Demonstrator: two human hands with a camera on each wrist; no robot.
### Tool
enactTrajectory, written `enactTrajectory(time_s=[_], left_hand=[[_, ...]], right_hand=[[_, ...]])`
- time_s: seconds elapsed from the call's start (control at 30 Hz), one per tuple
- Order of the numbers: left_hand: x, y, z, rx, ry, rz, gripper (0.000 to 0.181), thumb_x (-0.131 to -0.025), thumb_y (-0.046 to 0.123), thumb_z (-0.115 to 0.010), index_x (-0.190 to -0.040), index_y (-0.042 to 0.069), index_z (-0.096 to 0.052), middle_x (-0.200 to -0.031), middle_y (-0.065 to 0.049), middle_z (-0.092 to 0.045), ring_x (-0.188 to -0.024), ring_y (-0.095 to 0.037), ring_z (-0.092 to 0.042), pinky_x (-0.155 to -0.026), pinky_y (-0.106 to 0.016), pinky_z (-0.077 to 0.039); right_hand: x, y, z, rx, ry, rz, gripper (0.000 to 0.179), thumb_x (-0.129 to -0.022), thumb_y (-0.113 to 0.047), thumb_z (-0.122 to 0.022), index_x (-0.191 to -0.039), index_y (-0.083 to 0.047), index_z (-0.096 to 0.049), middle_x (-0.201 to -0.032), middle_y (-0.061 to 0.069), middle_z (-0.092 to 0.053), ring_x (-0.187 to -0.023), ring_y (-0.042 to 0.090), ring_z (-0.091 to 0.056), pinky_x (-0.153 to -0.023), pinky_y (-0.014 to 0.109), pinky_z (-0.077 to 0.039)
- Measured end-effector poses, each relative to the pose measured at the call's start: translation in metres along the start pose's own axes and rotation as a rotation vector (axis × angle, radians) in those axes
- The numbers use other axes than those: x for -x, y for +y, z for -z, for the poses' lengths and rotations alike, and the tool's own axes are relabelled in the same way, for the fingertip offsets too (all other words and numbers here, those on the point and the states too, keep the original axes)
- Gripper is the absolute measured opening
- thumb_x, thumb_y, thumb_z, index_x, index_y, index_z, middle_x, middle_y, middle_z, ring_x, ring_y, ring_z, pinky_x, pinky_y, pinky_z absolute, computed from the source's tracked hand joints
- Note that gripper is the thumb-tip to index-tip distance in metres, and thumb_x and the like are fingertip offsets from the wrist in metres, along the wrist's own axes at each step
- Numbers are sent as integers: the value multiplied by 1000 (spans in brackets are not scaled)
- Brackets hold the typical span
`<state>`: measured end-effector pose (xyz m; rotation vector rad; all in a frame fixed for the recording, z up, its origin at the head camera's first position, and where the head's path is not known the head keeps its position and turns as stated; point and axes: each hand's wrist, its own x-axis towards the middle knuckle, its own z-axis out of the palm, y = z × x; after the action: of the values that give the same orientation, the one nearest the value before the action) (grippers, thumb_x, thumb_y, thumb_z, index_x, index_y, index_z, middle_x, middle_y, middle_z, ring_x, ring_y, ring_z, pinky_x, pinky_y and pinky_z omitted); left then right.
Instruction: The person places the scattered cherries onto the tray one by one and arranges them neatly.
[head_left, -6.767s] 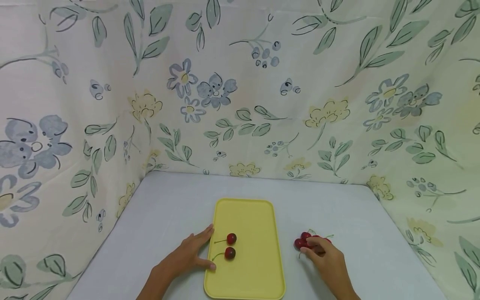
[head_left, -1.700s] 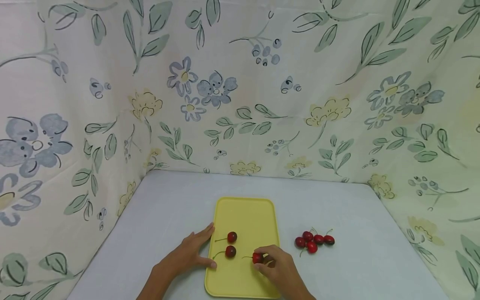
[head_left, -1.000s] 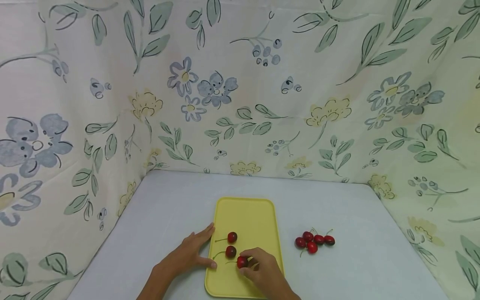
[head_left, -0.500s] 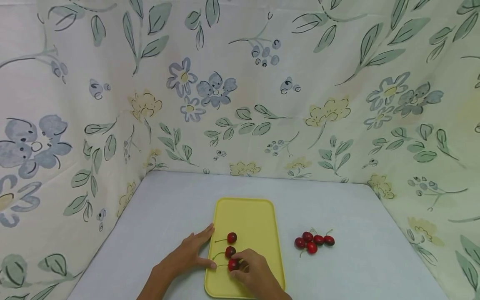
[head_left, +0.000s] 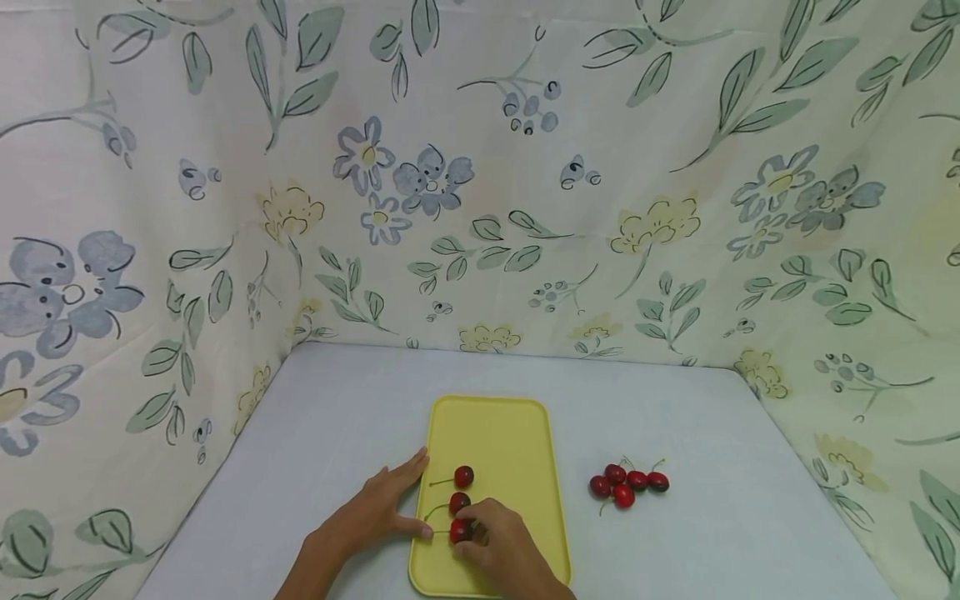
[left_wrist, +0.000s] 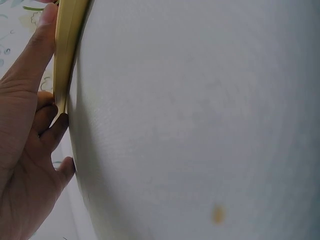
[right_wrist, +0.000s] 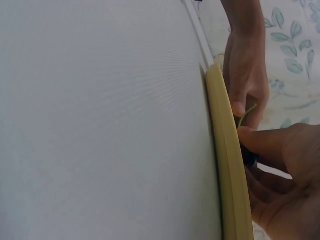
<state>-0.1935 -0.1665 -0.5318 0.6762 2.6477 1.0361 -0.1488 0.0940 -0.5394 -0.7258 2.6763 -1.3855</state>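
Seemingly, cherry [head_left: 458,531] within right grip [head_left: 501,537]

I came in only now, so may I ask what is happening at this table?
A person's right hand pinches one cherry at the yellow tray, on the near side of two cherries that lie on it. The left hand touches the tray's left edge. Five more cherries sit together on the white table, right of the tray.

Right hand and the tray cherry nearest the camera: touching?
Touching. The head view shows the right hand pinching that cherry, no gap between.
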Motion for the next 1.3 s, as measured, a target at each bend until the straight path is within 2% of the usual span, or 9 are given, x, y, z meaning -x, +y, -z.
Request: enactTrajectory(time_s=[0.3, 0.53, 0.93, 1.17, 1.3], left_hand=[[-1, 0, 0, -6, 9, -15, 116, -77, 54, -88, -164, -1, -34, -173, -16, -29, -157, -42, -33, -126, -72, -20], [-1, 1, 0, -16, 15, -36, 116, -77, 53, -88, -163, -2, -34, -172, -18, -30, -156, -43, -35, -125, -72, -21], [0, 0, 0, -10, 6, -42, 119, -75, 52, -90, -164, -2, -33, -172, -19, -28, -155, -44, -35, -125, -72, -21], [0, -1, 0, -18, -16, -21, 122, -73, 53, -92, -164, -1, -32, -173, -17, -27, -156, -42, -33, -125, -71, -21], [0, 0, 0, -14, -26, 0, 123, -72, 53, -93, -164, -1, -32, -173, -16, -27, -157, -42, -33, -126, -71, -20]], right_hand=[[-1, -5, 3, 39, 5, -33, 34, -84, -13, -90, -114, -7, -76, -104, -4, -71, -84, -1, -60, -71, 20, -56], [-1, -5, 3, 81, 19, -22, 35, -82, -14, -91, -114, -8, -76, -102, -5, -70, -83, -2, -59, -71, 19, -55], [4, -2, 8, 90, 25, 5, 37, -84, -20, -90, -115, -8, -75, -101, -6, -70, -87, 0, -63, -74, 21, -57], [10, 5, 17, 78, 52, 8, 35, -85, -21, -89, -115, -9, -76, -105, -2, -74, -87, 1, -63, -75, 22, -59], [13, 10, 25, 44, 65, -28, 32, -87, -20, -88, -115, -9, -76, -106, 0, -74, -87, 4, -65, -73, 23, -59]])
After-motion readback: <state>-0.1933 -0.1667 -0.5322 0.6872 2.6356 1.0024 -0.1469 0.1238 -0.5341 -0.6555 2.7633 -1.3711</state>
